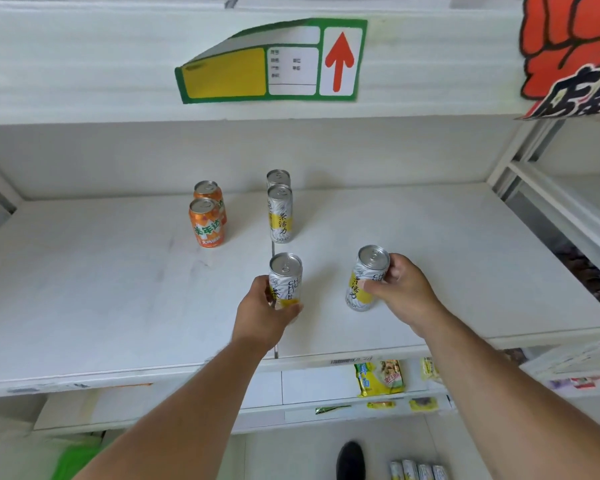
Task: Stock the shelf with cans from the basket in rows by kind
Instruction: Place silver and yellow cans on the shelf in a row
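Near the front edge of the shelf [84, 306], each hand held one silver and yellow can upright.

Left hand [262, 311] had its fingers curled round the lower body of the left can [286, 280], in line with the two matching cans [280, 213] standing toward the back edge; right hand [400, 289] pinched the right can [366, 278] at mid-body, slightly tilted, well to the right of that row. Two orange cans [207, 221] stood in their own row toward the back left. The basket was out of view. These cans looked stiff, smooth and a little slippery, likely full and moderately heavy, so a wrap round the middle of the body seemed the surest hold.
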Available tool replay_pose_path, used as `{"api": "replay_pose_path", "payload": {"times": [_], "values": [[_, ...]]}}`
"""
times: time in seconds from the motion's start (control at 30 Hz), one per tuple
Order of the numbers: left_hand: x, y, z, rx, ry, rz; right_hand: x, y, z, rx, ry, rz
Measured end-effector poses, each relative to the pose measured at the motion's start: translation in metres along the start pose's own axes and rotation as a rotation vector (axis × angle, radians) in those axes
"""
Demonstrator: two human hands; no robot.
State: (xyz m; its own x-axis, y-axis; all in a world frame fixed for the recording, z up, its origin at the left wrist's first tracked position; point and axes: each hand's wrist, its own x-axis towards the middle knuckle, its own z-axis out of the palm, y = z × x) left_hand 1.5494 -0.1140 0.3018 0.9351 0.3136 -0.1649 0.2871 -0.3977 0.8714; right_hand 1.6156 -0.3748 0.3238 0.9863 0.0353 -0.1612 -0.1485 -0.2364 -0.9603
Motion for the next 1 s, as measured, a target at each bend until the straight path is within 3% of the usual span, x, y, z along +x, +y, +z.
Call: {"api": "replay_pose_path", "payload": {"times": [0.3,0.47,0.63,0.73,0.83,1.0], "values": [[0.014,0.002,0.019,0.096,0.053,0.028,0.006,0.001,0.006,-0.013,-0.059,-0.01],[0.013,-0.006,0.013,0.122,-0.013,0.004,-0.009,-0.001,0.008,-0.026,-0.097,0.002],[-0.008,-0.024,-0.014,0.044,-0.095,-0.027,-0.087,-0.009,0.043,-0.018,0.413,-0.178],[-0.02,-0.031,-0.023,0.051,-0.105,-0.013,-0.119,-0.012,0.084,-0.05,0.269,-0.217],[-0.025,-0.028,-0.031,0.062,-0.116,0.025,-0.106,0.0,0.113,-0.031,0.043,0.006],[-0.027,-0.021,-0.04,0.081,-0.145,0.085,-0.078,0.014,0.131,-0.03,-0.06,0.213]]}}
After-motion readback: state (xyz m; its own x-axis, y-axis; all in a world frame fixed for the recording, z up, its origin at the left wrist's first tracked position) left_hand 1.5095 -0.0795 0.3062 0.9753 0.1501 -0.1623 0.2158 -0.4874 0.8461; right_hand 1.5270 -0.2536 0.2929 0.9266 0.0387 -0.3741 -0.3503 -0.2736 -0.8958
